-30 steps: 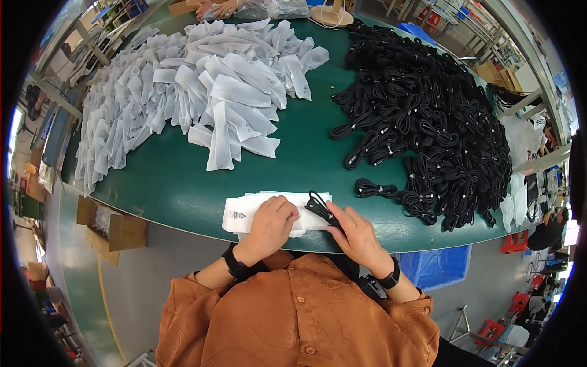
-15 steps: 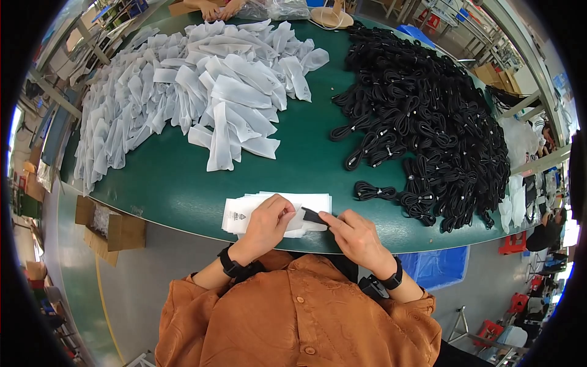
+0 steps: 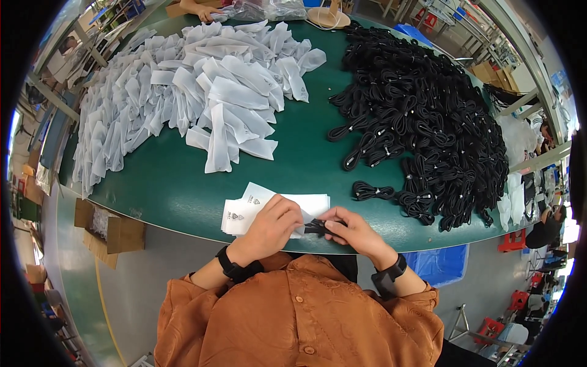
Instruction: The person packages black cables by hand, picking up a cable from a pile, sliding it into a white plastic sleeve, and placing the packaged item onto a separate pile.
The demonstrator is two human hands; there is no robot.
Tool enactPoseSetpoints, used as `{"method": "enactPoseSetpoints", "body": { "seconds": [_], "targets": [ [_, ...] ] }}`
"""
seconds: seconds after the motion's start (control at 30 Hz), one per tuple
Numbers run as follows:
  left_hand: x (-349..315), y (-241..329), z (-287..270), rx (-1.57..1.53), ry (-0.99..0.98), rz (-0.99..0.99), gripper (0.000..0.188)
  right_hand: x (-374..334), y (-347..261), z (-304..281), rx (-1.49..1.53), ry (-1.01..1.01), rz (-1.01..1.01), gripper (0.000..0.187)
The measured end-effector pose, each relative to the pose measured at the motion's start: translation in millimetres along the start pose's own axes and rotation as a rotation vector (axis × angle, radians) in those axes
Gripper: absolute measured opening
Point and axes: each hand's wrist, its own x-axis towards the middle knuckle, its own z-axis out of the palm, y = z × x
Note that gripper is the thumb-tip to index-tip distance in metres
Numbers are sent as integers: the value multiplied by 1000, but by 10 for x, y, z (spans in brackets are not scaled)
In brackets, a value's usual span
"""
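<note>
Two bare hands meet over the near edge of the green table [image 3: 299, 156], working a white sleeve [image 3: 252, 194] and a black cable bundle [image 3: 317, 227]. The left hand [image 3: 272, 227] has its thumb and fingers pinched on the sleeve near its right-hand end; the right hand [image 3: 354, 233] is clamped on the cable bundle between thumb and fingers, just beside the left. The bundle lies between the two hands, its left end at the sleeve's end; whether the tip is inside cannot be told.

One second ago the bundle slanted across the right part of the stack of white sleeves [image 3: 235, 219], its loop pointing up and away from the person. Half a second ago its end pointed left toward the pinched sleeve. Now it lies lower and flatter, more of it covered by the right fingers. The held sleeve has swung askew: its printed end now juts past the far edge of the stack, where the pile was squarer before.

Beyond, the heap of filled sleeves [image 3: 238, 92] and the heap of black cables [image 3: 428, 122] look unchanged. At the far edge, one co-worker's hand [image 3: 209, 13] shows, where two showed earlier.
</note>
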Motion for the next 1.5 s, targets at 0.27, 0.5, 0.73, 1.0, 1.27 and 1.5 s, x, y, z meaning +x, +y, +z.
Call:
{"method": "enactPoseSetpoints", "body": {
  "seconds": [0.27,0.5,0.73,1.0,1.27,1.5],
  "targets": [
    [136,44,-76,-64,102,-134,17,-3,-161,255,-885,241,-1057,28],
    [177,-33,-228,-202,139,-267,15,15,-421,228,-1015,117,-1341,31],
    [277,-40,-278,-505,116,-314,6,87,-476,518,-717,367,-1288,43],
    [570,-338,-1105,-945,602,-459,19,-84,-431,-9,-1193,908,-752,36],
    [-35,-64,-241,-115,22,-264,28,-219,-26,-146,-1227,919,-329,24],
    [-169,-95,83,183,-27,-74,18,-290,112,138,-736,619,-527,30]
  ]
}}
